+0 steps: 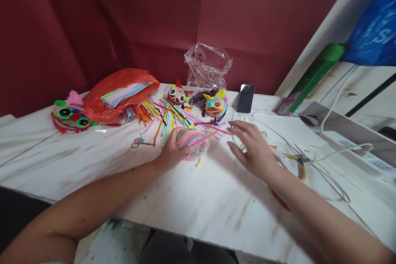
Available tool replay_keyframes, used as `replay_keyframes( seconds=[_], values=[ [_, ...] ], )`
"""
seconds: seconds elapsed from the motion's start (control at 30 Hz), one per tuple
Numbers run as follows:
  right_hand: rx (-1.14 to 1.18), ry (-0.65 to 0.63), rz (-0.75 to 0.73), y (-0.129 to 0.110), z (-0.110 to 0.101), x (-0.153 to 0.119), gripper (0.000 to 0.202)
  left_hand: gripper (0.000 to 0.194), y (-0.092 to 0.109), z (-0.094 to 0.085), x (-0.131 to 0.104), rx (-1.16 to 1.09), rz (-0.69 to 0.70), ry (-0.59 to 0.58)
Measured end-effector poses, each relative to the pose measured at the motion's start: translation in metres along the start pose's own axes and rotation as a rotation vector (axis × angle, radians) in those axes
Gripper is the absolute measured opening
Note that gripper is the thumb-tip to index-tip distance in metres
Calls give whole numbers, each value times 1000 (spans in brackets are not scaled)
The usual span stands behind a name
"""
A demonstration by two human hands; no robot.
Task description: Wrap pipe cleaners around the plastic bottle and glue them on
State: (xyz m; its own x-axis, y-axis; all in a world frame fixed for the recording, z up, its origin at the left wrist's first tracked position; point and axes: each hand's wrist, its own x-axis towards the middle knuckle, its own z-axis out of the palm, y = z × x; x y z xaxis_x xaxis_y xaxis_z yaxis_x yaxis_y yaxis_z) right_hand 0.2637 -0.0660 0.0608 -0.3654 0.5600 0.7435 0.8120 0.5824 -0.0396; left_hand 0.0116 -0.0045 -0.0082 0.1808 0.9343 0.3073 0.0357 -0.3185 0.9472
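My left hand [173, 148] is wrapped around a round, clear plastic ball [194, 148], partly covered with pink and green pipe cleaners wound in rows. Loose pink strands stretch from the ball to the right. Close to their ends is my right hand [252, 148], its thumb and fingers apart; no firm grip on a strand shows. A short yellow piece [198, 162] lies beside the ball. Behind it spreads a heap of colored pipe cleaners [173, 113]. Scissors [140, 143] rest left of my left hand.
Decorated animal heads [215, 106] stand at the back, near a clear plastic bag [208, 66] and a phone [246, 99]. A red bag [120, 90] holds more pipe cleaners. Another large-eyed head [72, 113] sits far left. Yellow-handled pliers [300, 165] and cables [334, 185] lie right.
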Motion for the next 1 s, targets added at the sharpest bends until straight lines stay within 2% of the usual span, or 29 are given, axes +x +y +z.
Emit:
replay_keyframes(
  seconds=[0.07, 0.13, 0.33, 0.5, 0.77, 1.0],
  values=[
    [43, -29, -29, -23, 17, 9, 22, 59, 3, 0, -1, 58, 18, -2],
    [90, -61, -2, -35, 32, 10, 17, 60, 6, 0, -2, 104, 34, -8],
    [330, -76, 236, -40, 56, 1, 16, 64, 11, -2, -1, 124, 31, -40],
    [462, -96, 448, -43, 64, 1, 15, 63, 17, -2, -1, 187, 34, -58],
    [481, -79, 468, -48, 66, 2, 15, 65, 16, -3, -3, 191, -9, -70],
    [624, -37, 538, -52, 66, -3, 9, 60, 21, -2, -3, 200, -24, 1]
  ],
)
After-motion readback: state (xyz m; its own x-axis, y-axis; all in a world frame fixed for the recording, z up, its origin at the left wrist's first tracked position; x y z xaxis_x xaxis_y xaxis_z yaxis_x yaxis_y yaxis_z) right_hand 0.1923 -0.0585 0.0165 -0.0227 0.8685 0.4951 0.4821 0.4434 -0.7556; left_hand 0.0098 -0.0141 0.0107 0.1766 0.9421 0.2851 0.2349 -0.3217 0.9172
